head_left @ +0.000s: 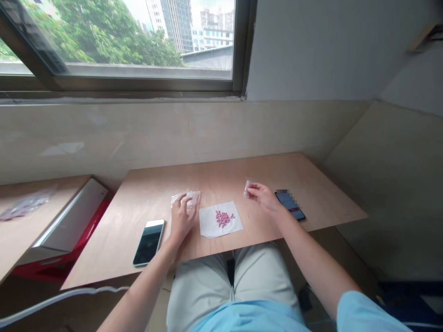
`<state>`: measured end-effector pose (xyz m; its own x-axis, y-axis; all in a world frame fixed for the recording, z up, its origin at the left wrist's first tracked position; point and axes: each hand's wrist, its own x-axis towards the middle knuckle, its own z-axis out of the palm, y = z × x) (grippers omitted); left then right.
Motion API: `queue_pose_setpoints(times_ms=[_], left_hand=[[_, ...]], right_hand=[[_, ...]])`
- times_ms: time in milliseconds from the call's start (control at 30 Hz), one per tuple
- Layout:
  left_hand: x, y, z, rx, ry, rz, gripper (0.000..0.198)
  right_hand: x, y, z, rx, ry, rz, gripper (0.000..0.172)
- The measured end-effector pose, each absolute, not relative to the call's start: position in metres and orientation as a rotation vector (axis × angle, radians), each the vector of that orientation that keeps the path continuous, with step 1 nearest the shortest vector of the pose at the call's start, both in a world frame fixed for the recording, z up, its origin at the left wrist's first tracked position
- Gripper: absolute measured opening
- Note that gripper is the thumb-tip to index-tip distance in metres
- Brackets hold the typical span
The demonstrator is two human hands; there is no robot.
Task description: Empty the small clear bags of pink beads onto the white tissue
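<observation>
A wide window with a dark metal frame [148,85] is above a pale tiled wall [221,131]. Against this wall stands a light-brown wooden table [214,177]. At the left there is a second wooden tabletop [38,230], carrying flat clear plastic packets [26,206].

The person's left hand [182,213] is over the left half of the table, with bent fingers touching a loose pile of clear plastic bags [195,198]; one cannot tell if these fingers pinch something. The right hand [265,197] pinches a small clear plastic bag [247,188] between thumb and fingers, nearer to the far edge than to the near one. Whether this bag touches the table, one cannot tell.

A white-framed phone with dark screen [149,243] lies close to the near edge, left of the left hand. A black phone [291,205] lies beside the right wrist, toward the right edge. Between the hands, a white square sheet of paper [210,226] lies flat near the middle of the near edge. On it are small round pink beads [223,219], gathered loosely, with a few just beside the cluster.
</observation>
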<state>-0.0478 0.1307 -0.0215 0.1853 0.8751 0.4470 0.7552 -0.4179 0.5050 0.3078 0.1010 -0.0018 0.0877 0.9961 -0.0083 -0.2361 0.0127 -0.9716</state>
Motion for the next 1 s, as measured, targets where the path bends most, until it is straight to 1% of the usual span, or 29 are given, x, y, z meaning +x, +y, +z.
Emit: queue_pose_setpoints(times_ms=[67, 167, 267, 333, 433, 533, 733, 1000], left_hand=[[-0.036, 0.106, -0.011, 2.103, 1.513, 1.057, 0.03], [-0.019, 0.066, 0.01, 1.855, 1.322, 0.998, 0.029], [-0.004, 0.031, 0.028, 1.741, 1.138, 0.872, 0.026], [0.005, 0.012, 0.032, 1.665, 1.031, 0.8, 0.029], [0.016, -0.01, 0.026, 1.549, 0.952, 0.723, 0.037], [0.021, -0.03, 0.015, 1.424, 0.912, 0.734, 0.043], [0.018, -0.059, 0.009, 1.343, 0.85, 0.778, 0.039], [0.017, -0.054, 0.005, 1.445, 0.886, 0.748, 0.041]], right_hand=[[0.293, 0.08, 0.002, -0.961, -0.886, 1.366, 0.041], [0.272, 0.054, 0.002, -0.909, -0.868, 1.453, 0.041], [0.253, 0.031, 0.001, -0.903, -0.938, 1.52, 0.041], [0.24, 0.015, 0.004, -0.889, -1.031, 1.578, 0.039], [0.223, -0.012, 0.011, -0.848, -1.167, 1.671, 0.036], [0.212, -0.036, 0.015, -0.777, -1.24, 1.775, 0.036], [0.204, -0.058, 0.005, -0.701, -1.211, 1.857, 0.036], [0.205, -0.052, -0.014, -0.771, -1.037, 1.886, 0.038]])
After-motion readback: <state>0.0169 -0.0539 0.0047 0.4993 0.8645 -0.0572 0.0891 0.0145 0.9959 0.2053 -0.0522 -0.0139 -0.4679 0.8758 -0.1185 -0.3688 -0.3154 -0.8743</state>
